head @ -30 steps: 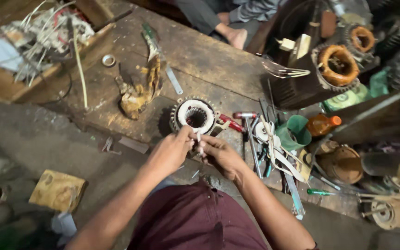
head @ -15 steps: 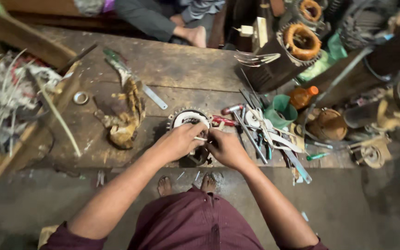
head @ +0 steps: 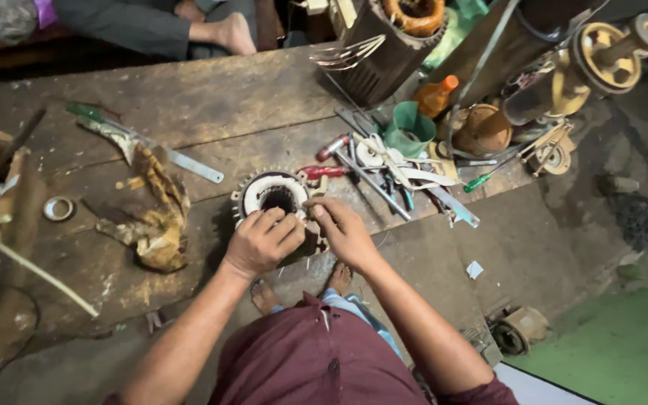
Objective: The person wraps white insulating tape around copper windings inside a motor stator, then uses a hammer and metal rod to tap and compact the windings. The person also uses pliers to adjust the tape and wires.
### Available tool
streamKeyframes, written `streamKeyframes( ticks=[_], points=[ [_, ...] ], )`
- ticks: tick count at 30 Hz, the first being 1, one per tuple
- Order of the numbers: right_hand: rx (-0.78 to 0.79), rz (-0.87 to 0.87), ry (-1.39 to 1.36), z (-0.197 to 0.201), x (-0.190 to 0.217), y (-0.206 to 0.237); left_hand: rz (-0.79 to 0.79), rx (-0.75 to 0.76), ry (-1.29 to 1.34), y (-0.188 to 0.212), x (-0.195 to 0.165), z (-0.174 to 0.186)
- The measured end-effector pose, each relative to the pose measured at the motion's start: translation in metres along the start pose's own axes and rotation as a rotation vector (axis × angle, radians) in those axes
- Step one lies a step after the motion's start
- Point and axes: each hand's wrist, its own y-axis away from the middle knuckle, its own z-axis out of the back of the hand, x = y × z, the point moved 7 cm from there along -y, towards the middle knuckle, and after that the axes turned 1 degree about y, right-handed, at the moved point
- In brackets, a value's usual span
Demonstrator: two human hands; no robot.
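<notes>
Both hands are on the stator [head: 273, 193], which sits at the front edge of the bench [head: 211, 105]. The left hand [head: 262, 241] is curled over its near rim, and the right hand [head: 343, 229] is pinching something small at the rim. Could be wire or a paper strip, too small to tell. Biggest risk imo is the stator tipping off that edge if he leans on it. Also the tools [head: 391, 169] piled just right of it could snag his wrist.
</notes>
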Motion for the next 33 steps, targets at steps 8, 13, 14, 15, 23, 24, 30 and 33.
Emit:
streamKeyframes(
  ticks=[8, 13, 14, 15, 23, 24, 30, 33],
  points=[
    [-0.038, 0.085, 0.099, -0.002, 0.033, -0.003, 0.195, -0.027, 0.149, 0.001, 0.005, 0.010],
    [-0.125, 0.154, 0.396, 0.005, 0.054, -0.006, 0.608, 0.194, 0.122, 0.001, -0.004, -0.002],
    [-0.124, 0.240, 0.424, 0.007, 0.060, -0.010, 0.660, 0.230, 0.129, 0.003, -0.005, -0.004],
    [-0.124, 0.324, 0.449, 0.008, 0.065, -0.014, 0.677, 0.258, 0.092, 0.006, -0.007, -0.004],
    [-0.130, 0.444, 0.568, 0.014, 0.054, -0.052, 0.647, 0.584, -0.039, 0.019, -0.022, -0.022],
    [-0.126, 0.442, 0.572, 0.014, 0.049, -0.049, 0.659, 0.545, -0.032, 0.019, -0.022, -0.020],
    [-0.077, 0.311, 0.465, 0.075, -0.040, -0.013, 0.902, 0.273, 0.149, 0.034, -0.028, -0.014],
    [-0.223, 0.175, 0.544, 0.146, -0.108, 0.002, 0.963, 0.234, 0.086, 0.034, -0.035, -0.021]
  ],
)
